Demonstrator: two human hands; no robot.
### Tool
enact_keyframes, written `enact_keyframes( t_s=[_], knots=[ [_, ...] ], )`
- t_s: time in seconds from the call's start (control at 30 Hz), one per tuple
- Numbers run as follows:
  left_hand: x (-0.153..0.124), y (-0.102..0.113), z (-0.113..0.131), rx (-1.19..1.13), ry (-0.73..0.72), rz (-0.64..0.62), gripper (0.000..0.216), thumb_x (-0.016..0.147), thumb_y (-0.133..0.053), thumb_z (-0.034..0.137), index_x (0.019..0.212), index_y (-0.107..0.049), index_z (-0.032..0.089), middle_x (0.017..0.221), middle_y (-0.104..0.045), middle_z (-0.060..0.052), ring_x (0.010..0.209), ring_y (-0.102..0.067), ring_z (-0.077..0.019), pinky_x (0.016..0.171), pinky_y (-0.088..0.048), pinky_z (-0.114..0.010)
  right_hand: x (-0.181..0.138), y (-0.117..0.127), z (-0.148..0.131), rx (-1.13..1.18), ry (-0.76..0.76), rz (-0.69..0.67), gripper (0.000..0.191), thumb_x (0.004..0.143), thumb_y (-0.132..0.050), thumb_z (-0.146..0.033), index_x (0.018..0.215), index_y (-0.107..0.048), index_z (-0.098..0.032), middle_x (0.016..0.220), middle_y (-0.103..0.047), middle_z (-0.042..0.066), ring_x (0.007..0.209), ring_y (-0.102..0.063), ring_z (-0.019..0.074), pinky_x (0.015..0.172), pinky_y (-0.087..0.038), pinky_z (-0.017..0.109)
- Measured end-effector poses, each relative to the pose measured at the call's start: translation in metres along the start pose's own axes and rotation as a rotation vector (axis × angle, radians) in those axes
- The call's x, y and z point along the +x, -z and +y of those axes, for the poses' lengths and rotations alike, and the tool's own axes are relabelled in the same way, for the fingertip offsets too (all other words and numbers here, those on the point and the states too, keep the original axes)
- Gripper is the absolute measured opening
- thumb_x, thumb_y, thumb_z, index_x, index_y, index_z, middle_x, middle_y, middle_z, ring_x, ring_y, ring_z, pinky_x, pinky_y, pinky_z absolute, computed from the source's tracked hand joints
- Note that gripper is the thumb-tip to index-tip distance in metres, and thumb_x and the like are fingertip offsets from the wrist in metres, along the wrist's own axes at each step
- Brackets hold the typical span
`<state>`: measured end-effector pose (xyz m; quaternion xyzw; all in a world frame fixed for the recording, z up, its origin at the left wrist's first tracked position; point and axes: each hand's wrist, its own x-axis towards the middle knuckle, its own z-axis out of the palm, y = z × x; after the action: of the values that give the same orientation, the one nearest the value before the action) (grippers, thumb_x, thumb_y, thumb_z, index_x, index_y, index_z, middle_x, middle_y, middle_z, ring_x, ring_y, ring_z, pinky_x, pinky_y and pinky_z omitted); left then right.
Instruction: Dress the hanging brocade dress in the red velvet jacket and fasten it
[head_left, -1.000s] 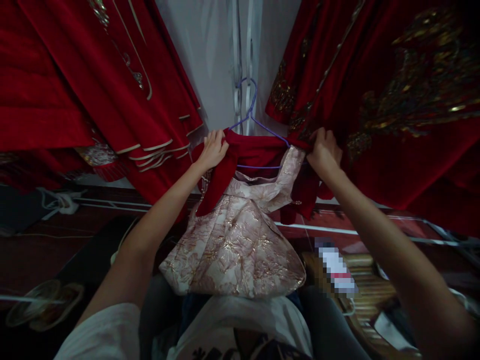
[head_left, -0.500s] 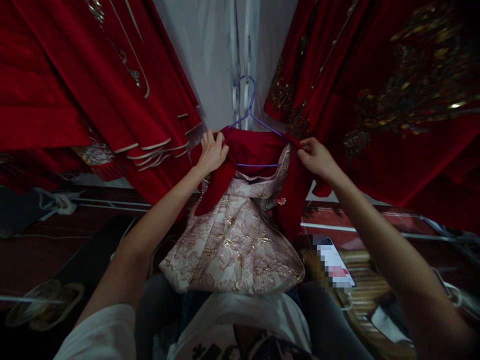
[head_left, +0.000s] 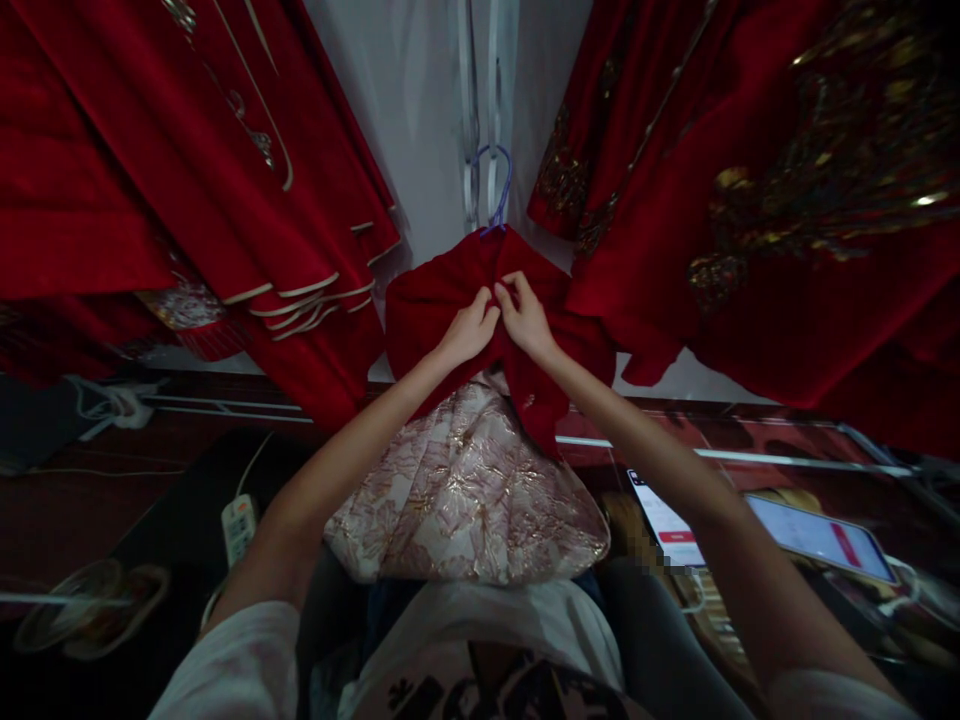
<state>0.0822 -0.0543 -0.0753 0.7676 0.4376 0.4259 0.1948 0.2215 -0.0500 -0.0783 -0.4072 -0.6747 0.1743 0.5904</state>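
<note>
A small red cape-like jacket (head_left: 431, 290) hangs on a purple hanger (head_left: 504, 190) over a pale pink dress with gold floral brocade (head_left: 465, 490). My left hand (head_left: 472, 328) pinches the jacket's left front edge near the neck. Close beside it, my right hand (head_left: 523, 315) pinches the opposite edge, so the two edges meet at the middle. Only the hanger's hook and neck show; its bar is covered by the red cloth. The dress skirt spreads down to my lap.
Red embroidered garments hang at left (head_left: 300, 220) and right (head_left: 787, 280). Two phones with lit screens, one (head_left: 667, 520) partly behind my right arm and another (head_left: 825, 540), lie at right on a slatted wooden surface. A power strip (head_left: 239, 525) and a clear plastic container (head_left: 75, 605) are at left.
Both my hands have moved inward from the shoulders to the middle, drawing the jacket's fronts together over the dress top and the hanger's bar.
</note>
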Motion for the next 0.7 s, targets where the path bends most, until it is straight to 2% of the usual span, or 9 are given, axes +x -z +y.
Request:
enact_keyframes(
  t_s=[0.07, 0.13, 0.2, 0.27, 0.33, 0.43, 0.53, 0.7],
  knots=[
    [0.0, -0.01, 0.003, -0.181, 0.044, 0.051, 0.013, 0.093, -0.044, 0.03, 0.088, -0.051, 0.02, 0.079, -0.057, -0.002, 0.084, -0.06, -0.0157, 0.083, -0.046, -0.028, -0.003, -0.006, -0.006, 0.082, -0.043, -0.004, 0.033, 0.088, -0.047, -0.055, 0.094, -0.05, -0.023, 0.095, -0.059, 0.003, 0.091, -0.057, 0.0168, 0.088, -0.045, 0.032],
    [-0.004, -0.013, 0.003, -0.347, 0.097, 0.11, 0.02, 0.094, -0.042, 0.033, 0.083, -0.051, 0.019, 0.081, -0.058, -0.002, 0.086, -0.06, -0.0145, 0.085, -0.046, -0.028, -0.009, -0.002, -0.013, 0.198, -0.148, -0.026, 0.04, 0.085, -0.048, -0.061, 0.095, -0.053, -0.023, 0.092, -0.06, 0.003, 0.089, -0.058, 0.0165, 0.084, -0.047, 0.031],
    [-0.012, -0.014, 0.0, -0.483, 0.139, 0.158, 0.025, 0.096, -0.037, 0.035, 0.084, -0.052, 0.019, 0.084, -0.059, -0.002, 0.085, -0.06, -0.0138, 0.083, -0.047, -0.027, -0.018, 0.007, -0.017, 0.35, -0.276, -0.101, 0.048, 0.085, -0.044, -0.066, 0.101, -0.057, -0.023, 0.089, -0.061, 0.004, 0.088, -0.06, 0.0167, 0.079, -0.05, 0.03],
    [-0.023, -0.014, -0.003, -0.593, 0.162, 0.187, 0.026, 0.096, -0.033, 0.035, 0.093, -0.054, 0.019, 0.088, -0.061, -0.002, 0.083, -0.06, -0.0131, 0.08, -0.048, -0.027, -0.03, 0.017, -0.019, 0.492, -0.345, -0.2, 0.051, 0.086, -0.042, -0.066, 0.11, -0.059, -0.024, 0.094, -0.065, 0.004, 0.091, -0.062, 0.017, 0.08, -0.051, 0.031],
    [-0.036, -0.016, -0.007, -0.654, 0.149, 0.197, 0.024, 0.096, -0.034, 0.031, 0.103, -0.055, 0.021, 0.094, -0.062, -0.003, 0.082, -0.061, -0.0125, 0.077, -0.049, -0.026, -0.043, 0.023, -0.018, 0.576, -0.318, -0.266, 0.047, 0.083, -0.055, -0.059, 0.117, -0.058, -0.027, 0.107, -0.066, 0.004, 0.102, -0.061, 0.0173, 0.089, -0.051, 0.033],
    [-0.052, -0.022, -0.007, -0.613, 0.089, 0.22, 0.023, 0.09, -0.047, 0.025, 0.112, -0.052, 0.024, 0.1, -0.063, -0.005, 0.086, -0.062, -0.0131, 0.079, -0.05, -0.027, -0.058, 0.02, -0.012, 0.572, -0.228, -0.259, 0.05, 0.071, -0.073, -0.045, 0.117, -0.06, -0.028, 0.122, -0.062, 0.003, 0.114, -0.057, 0.0187, 0.101, -0.046, 0.036],
    [-0.059, -0.029, -0.006, -0.517, 0.058, 0.302, 0.03, 0.084, -0.056, 0.02, 0.113, -0.049, 0.024, 0.103, -0.062, -0.006, 0.092, -0.062, -0.0135, 0.083, -0.05, -0.027, -0.063, 0.012, -0.005, 0.506, -0.2, -0.181, 0.044, 0.069, -0.075, -0.044, 0.106, -0.064, -0.025, 0.114, -0.066, 0.004, 0.107, -0.061, 0.0192, 0.101, -0.047, 0.038],
    [-0.058, -0.035, -0.008, -0.513, 0.063, 0.399, 0.03, 0.08, -0.057, 0.01, 0.103, -0.043, 0.023, 0.091, -0.06, -0.002, 0.084, -0.063, -0.0105, 0.079, -0.05, -0.023, -0.06, 0.006, -0.004, 0.445, -0.182, -0.094, 0.035, 0.069, -0.076, -0.044, 0.094, -0.066, -0.022, 0.098, -0.069, 0.004, 0.092, -0.065, 0.0175, 0.093, -0.052, 0.036]
  ],
)
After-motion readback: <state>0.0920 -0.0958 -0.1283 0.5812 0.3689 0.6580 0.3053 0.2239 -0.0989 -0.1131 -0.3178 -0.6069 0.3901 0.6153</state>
